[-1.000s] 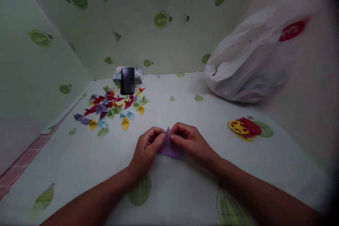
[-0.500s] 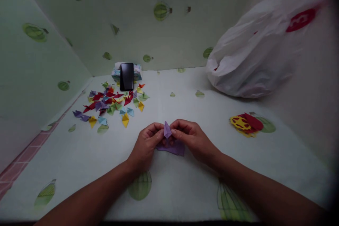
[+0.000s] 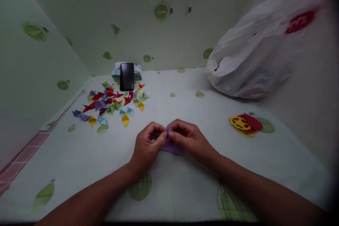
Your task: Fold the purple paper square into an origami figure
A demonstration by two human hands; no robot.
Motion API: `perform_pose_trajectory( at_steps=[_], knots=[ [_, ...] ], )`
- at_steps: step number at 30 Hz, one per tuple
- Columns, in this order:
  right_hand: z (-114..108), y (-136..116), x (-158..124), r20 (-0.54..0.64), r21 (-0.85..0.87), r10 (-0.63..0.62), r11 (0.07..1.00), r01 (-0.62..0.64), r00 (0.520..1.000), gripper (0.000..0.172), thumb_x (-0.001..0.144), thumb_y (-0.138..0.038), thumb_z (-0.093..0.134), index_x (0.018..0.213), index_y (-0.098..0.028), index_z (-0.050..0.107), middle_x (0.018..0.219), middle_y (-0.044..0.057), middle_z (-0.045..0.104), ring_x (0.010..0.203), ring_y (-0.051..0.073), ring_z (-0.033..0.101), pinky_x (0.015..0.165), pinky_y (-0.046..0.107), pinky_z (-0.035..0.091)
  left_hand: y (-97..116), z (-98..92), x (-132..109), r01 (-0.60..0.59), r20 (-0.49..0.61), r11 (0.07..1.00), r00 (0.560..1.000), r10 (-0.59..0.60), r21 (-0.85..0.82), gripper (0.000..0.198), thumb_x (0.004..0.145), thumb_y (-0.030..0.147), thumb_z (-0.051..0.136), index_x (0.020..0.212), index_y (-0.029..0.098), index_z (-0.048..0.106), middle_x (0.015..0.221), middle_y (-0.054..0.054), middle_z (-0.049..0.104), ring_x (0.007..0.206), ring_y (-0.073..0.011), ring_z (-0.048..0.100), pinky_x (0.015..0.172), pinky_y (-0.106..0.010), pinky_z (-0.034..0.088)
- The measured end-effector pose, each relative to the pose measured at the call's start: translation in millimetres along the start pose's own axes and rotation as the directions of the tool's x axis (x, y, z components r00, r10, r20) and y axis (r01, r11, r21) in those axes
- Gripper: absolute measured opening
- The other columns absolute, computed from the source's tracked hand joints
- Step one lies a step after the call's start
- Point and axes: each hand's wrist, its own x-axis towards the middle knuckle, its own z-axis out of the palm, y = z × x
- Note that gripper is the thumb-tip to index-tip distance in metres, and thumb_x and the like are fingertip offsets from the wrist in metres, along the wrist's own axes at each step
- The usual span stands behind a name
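From where I stand, the small purple folded-paper piece (image 3: 170, 128) sits between both hands at the near middle of the pale table covering (image 3: 172, 187). The person's left hand (image 3: 147, 144) pinches it with thumb and fingertips from one side; the right hand (image 3: 190, 137) does likewise opposite, the thumbs almost meeting. The other fingers curl in behind, partly hidden.

Judging by the creased shape, some folding is done, but the piece looks unfinished; how many folds are left I can't tell. A multicoloured scatter of pointed folded-paper shapes (image 3: 100, 105) lies farther off to the left, apparently already made.

The piece's narrow tip points away from the person, toward the back wall, and its long axis seems to run roughly front to back, though fingers cover most of it. Just below lies a flat purple paper sheet (image 3: 175, 149); whether it joins the held piece, I can't say.
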Motion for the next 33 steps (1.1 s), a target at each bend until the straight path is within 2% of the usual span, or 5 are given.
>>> perform_pose_trajectory(
  at_steps=[3, 7, 15, 23, 33],
  knots=[
    [-1.5, 0.5, 0.7, -0.018, -0.064, -0.061, 0.996, 0.06, 0.998, 0.017, 0.088, -0.032, 0.062, 0.08, -0.018, 0.064, 0.08, 0.002, 0.06, 0.075, 0.014, 0.057, 0.071, 0.029, 0.045, 0.2, -0.2, -1.0, -0.033, -0.008, 0.998, 0.999, 0.034, 0.052, 0.011, 0.084, 0.028, 0.067, 0.084, 0.018, 0.063, 0.084, -0.002, 0.062, 0.074, -0.0141, 0.058, 0.066, -0.024, 0.046],
    [-3.2, 1.0, 2.3, -0.034, -0.16, -0.111, 0.982, 0.104, 0.993, 0.017, 0.088, -0.028, 0.06, 0.075, -0.018, 0.063, 0.078, 0.001, 0.058, 0.074, 0.014, 0.055, 0.07, 0.029, 0.043, -1.2, -0.4, -1.1, 0.069, 0.025, 0.996, 0.997, -0.068, -0.048, 0.024, 0.083, 0.031, 0.07, 0.103, 0.019, 0.064, 0.087, -0.004, 0.065, 0.077, -0.0155, 0.06, 0.068, -0.025, 0.049],
    [-3.2, 4.2, 4.6, 0.008, -0.135, -0.102, 0.986, 0.102, 0.995, 0.016, 0.089, -0.027, 0.059, 0.077, -0.017, 0.062, 0.073, 0.0, 0.059, 0.069, 0.013, 0.053, 0.065, 0.026, 0.041, 4.1, 3.3, 1.9, 0.126, 0.014, 0.973, 0.992, -0.126, -0.195, 0.025, 0.073, 0.032, 0.077, 0.09, 0.016, 0.067, 0.077, -0.002, 0.065, 0.07, -0.0143, 0.059, 0.064, -0.024, 0.05],
    [0.8, 7.7, 7.2, -0.051, -0.022, -0.023, 1.0, 0.022, 0.998, 0.014, 0.08, -0.028, 0.068, 0.076, -0.016, 0.061, 0.069, -0.002, 0.057, 0.063, 0.01, 0.049, 0.058, 0.022, 0.038, 7.3, 1.5, 0.6, 0.138, 0.022, 0.99, 0.99, -0.138, 0.005, 0.024, 0.073, 0.037, 0.075, 0.081, 0.017, 0.065, 0.074, -0.001, 0.066, 0.069, -0.0151, 0.061, 0.064, -0.024, 0.051],
    [-1.1, 7.5, 8.6, -0.098, 0.042, -0.067, 0.997, 0.071, 0.993, 0.013, 0.081, -0.021, 0.068, 0.071, -0.017, 0.061, 0.067, -0.003, 0.058, 0.066, 0.01, 0.051, 0.062, 0.022, 0.039, 2.9, -5.1, 4.6, 0.092, 0.113, 0.961, 0.986, -0.125, 0.262, 0.032, 0.079, 0.052, 0.067, 0.083, 0.02, 0.066, 0.079, -0.002, 0.068, 0.072, -0.0182, 0.06, 0.061, -0.023, 0.048]
  ],
)
